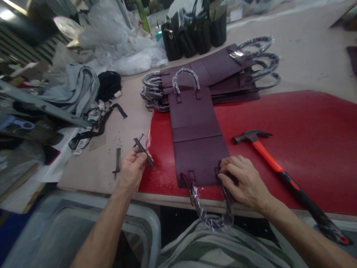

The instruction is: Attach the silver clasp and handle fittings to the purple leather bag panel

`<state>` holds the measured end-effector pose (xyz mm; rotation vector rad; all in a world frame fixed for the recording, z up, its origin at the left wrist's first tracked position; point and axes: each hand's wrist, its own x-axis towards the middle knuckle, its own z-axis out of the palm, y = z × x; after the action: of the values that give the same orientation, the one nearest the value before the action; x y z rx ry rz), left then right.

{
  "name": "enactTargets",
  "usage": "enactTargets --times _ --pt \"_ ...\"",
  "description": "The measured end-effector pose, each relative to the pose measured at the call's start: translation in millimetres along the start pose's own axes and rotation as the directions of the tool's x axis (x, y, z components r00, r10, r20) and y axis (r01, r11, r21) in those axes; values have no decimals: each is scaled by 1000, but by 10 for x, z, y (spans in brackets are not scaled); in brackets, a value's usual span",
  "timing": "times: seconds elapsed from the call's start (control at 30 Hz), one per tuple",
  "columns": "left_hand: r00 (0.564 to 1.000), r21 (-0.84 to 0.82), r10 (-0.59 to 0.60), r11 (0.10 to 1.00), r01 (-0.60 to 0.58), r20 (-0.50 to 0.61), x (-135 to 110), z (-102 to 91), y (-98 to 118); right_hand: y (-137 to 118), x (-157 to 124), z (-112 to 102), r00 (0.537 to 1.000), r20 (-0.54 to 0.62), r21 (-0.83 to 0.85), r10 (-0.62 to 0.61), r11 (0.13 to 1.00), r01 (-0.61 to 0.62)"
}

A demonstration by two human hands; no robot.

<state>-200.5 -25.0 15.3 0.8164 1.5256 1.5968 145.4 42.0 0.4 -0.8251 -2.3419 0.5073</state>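
Left hand (133, 165): closed in a pinch on a thin dark leather strip (144, 148), held just above the counter's bare near-left part, right at the left edge of the red mat (301, 123).
Strip's lie: its long axis slants from upper left to lower right, the lower end pointing toward the panel.
Right hand (243, 179): laid flat with fingers spread and slightly curled, pressing the near right corner of the flat dark purple leather bag panel (195, 141), fingertips on the handle tab there; it grips nothing that I can see.
Panel: lies on the red mat with its long axis running away from the person, near end at the counter's near edge.
Near handle (212, 219): a plastic-wrapped dark loop, hanging off the near edge toward the person's lap.
Key relation: the panel lies to the right of the strip, close by; the left hand is the nearer one to the panel's free left tab.
Hammer with orange-and-black handle (275, 163): on the mat, just right of the right hand, untouched.
Stack of matching purple panels (223, 70): toward the far edge.
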Motion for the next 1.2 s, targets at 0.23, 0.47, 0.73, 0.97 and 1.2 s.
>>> enactTargets --times 0.23,0.47,0.73,0.97,1.2 --pt "982 91 141 984 -153 122 -502 468 -334 17 -5 5 1000 -2 10 15 1000 -15" --pt "927 267 282 900 -345 248 -636 428 -336 17 2 -6 999 19 46 28 998 -29" --pt "968 105 216 968 -230 131 -662 653 -172 17 18 -1 999 30 49 45 998 -46" --pt "902 262 241 902 -344 359 -721 901 -253 10 4 -5 999 20 48 48 998 -49" --pt "864 333 317 826 -455 392 -690 934 -298 14 4 -1 998 21 60 53 997 -54"
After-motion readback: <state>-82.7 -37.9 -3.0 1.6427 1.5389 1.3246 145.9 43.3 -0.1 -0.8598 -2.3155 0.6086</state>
